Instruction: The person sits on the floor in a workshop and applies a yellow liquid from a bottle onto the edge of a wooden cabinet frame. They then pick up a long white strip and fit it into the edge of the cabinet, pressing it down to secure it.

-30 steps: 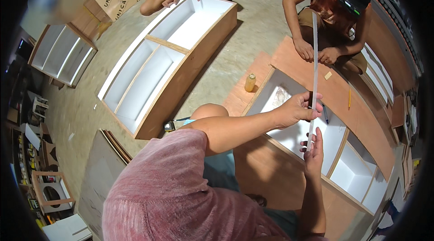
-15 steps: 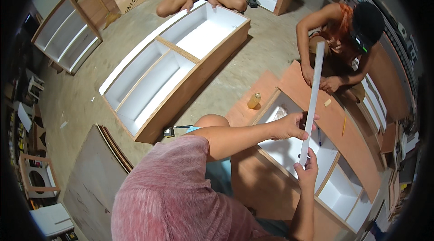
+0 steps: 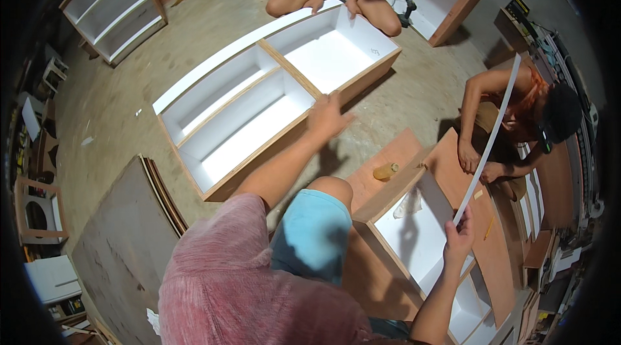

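Observation:
My right hand [image 3: 458, 236] grips the lower end of a long, thin white strip [image 3: 493, 136], which slants up and away to the right. The strip passes in front of a co-worker's arm. My left hand [image 3: 328, 118] is stretched forward with its fingers apart, at the near edge of a curved wooden cabinet [image 3: 255, 158] with white compartments. Whether the fingertips touch the cabinet's edge I cannot tell. Below my right hand lies a second cabinet [image 3: 363, 214], also white inside, with a curved brown board [image 3: 495, 261] along its far side.
A bottle of amber liquid [image 3: 385, 171] lies or leans on a brown board. A pencil [image 3: 489, 228] rests on the curved board. One person holds the first cabinet's far end; a co-worker in a black cap [image 3: 561, 112] crouches at right. A cordless drill [image 3: 407, 11] stands at the back.
My left hand has let go of the white strip and reached forward left to the first cabinet. My right hand keeps the strip, now turned edge-on. The view has shifted.

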{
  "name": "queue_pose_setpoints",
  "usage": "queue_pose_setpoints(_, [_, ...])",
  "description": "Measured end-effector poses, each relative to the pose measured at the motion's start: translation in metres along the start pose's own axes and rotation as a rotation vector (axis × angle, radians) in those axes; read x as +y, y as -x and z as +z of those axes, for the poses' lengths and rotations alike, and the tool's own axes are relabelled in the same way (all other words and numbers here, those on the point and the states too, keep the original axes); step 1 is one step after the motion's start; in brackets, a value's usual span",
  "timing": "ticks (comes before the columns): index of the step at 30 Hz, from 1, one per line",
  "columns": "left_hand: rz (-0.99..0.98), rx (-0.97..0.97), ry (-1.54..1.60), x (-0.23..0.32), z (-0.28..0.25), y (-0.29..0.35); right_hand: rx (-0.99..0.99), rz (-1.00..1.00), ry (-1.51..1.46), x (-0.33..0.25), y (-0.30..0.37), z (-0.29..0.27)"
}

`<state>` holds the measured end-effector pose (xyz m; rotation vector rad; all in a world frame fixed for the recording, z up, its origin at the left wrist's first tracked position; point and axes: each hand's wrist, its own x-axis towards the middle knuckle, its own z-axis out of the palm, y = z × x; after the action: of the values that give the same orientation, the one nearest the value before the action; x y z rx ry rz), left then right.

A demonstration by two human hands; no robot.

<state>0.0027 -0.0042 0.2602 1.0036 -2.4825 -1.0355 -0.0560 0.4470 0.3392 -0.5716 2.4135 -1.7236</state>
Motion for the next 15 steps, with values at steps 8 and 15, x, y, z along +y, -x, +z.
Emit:
queue_pose_setpoints(8, [-0.287,-0.293,-0.404,-0.135,-0.014,-0.022,-0.227,-0.074,0.118,-0.073,-0.107,0.123])
queue_pose_setpoints(15, [-0.219,-0.223,-0.397,-0.137,-0.002,-0.016,-0.379,-0.219,0.368,-0.031,-0.157,0.238])
